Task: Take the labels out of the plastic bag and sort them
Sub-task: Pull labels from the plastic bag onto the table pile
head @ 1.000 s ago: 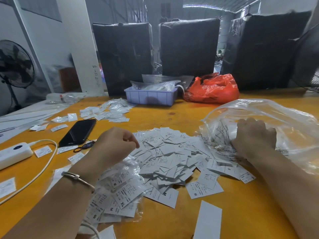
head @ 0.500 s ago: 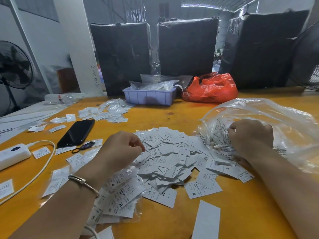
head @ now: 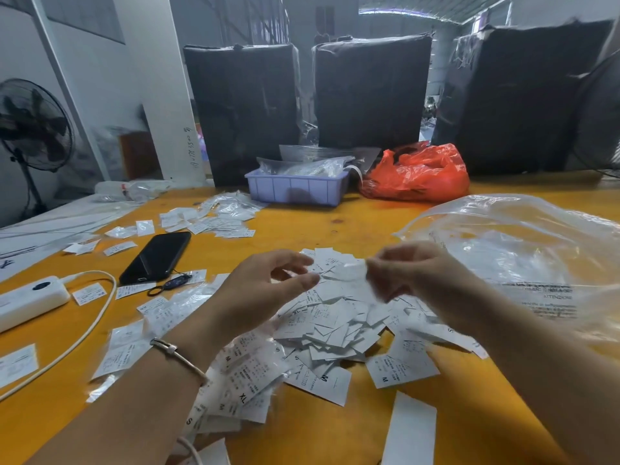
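On the yellow table (head: 352,226) a heap of white labels (head: 335,330) lies spread under both raised hands, marked S, M and XL where the print is readable. Just right of the heap sits the clear plastic bag (head: 523,250), crumpled and open toward the hands. The left hand (head: 265,286) hovers above the pile with thumb and fingers loosely curved and apart — nothing plainly held. The right hand (head: 412,273) is blurred; its fingertips seem to pinch a pale scrap toward the left hand, though I cannot tell for certain. A bracelet (head: 177,354) circles the left wrist.

Left of the heap lie a black phone (head: 156,258), a white power bank (head: 30,298) with its cable (head: 84,333) looping forward, and scattered single labels. Farther back stand a lilac tray (head: 297,189) holding clear packets and, just beside it, a red bag (head: 416,174). Behind these, three large black-wrapped bundles (head: 369,92) block the view beyond — a fan (head: 30,125) stands at far left.
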A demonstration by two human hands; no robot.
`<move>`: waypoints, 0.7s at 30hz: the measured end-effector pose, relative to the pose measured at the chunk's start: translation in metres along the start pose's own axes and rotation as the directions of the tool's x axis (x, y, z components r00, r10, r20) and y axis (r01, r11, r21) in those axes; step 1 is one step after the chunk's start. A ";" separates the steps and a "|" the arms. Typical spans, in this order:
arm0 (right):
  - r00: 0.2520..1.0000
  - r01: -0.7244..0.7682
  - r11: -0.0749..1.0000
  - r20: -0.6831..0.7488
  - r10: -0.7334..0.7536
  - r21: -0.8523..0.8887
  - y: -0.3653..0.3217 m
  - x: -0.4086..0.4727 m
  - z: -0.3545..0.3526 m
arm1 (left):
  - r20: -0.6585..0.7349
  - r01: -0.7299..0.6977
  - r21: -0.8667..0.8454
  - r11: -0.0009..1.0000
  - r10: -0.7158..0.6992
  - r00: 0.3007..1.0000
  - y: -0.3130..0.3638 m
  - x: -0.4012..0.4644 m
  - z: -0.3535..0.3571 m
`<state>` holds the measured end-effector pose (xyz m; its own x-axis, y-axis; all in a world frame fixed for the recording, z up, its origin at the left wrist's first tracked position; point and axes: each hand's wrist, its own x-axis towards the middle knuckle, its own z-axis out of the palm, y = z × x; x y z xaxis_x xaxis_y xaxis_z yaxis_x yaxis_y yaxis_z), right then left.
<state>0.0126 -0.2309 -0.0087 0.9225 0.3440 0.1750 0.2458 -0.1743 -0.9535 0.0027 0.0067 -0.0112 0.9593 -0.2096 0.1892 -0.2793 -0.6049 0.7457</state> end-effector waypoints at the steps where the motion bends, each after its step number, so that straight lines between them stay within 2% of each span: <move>1: 0.996 -0.004 1.000 0.091 0.004 -0.002 0.000 -0.002 0.007 | 0.064 0.005 -0.095 0.995 0.002 0.998 0.003 0.000 0.000; 3: 0.988 0.019 0.999 0.153 -0.015 -0.028 -0.001 -0.004 0.020 | 0.175 0.016 -0.251 0.968 0.029 0.984 0.007 -0.002 0.000; 5: 0.990 0.050 0.997 0.136 -0.041 -0.066 -0.003 -0.006 0.028 | 0.228 0.024 -0.330 0.944 0.055 0.972 0.008 -0.004 0.000; 9: 0.995 0.060 0.996 0.085 -0.054 -0.072 -0.003 -0.007 0.030 | 0.213 0.007 -0.360 0.933 0.075 0.974 0.010 -0.007 0.002; 13: 0.994 0.007 0.993 0.110 0.006 -0.116 -0.003 -0.007 0.026 | 0.147 0.002 -0.300 0.954 0.045 0.988 0.010 -0.006 0.002; 15: 1.000 0.011 0.981 0.010 -0.010 -0.193 0.000 -0.006 0.025 | 0.089 0.028 -0.309 0.950 0.000 0.996 0.009 -0.005 0.000; 17: 0.985 0.055 0.931 -0.133 -0.110 -0.360 0.005 -0.005 0.022 | 0.015 0.068 -0.311 0.948 -0.067 0.998 0.007 -0.004 -0.001; 18: 0.976 0.069 0.894 -0.157 -0.153 -0.443 0.006 -0.004 0.020 | -0.020 0.089 -0.315 0.945 -0.101 0.995 0.006 -0.003 -0.002; 21: 0.992 0.076 0.848 -0.046 -0.118 -0.525 0.007 -0.005 0.017 | -0.093 0.135 -0.346 0.929 -0.177 0.980 0.004 -0.001 -0.003</move>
<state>0.0045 -0.2182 -0.0201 0.8999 0.3192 0.2973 0.4350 -0.6060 -0.6660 0.0008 0.0067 -0.0062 0.9933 -0.0269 0.1128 -0.1154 -0.3243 0.9389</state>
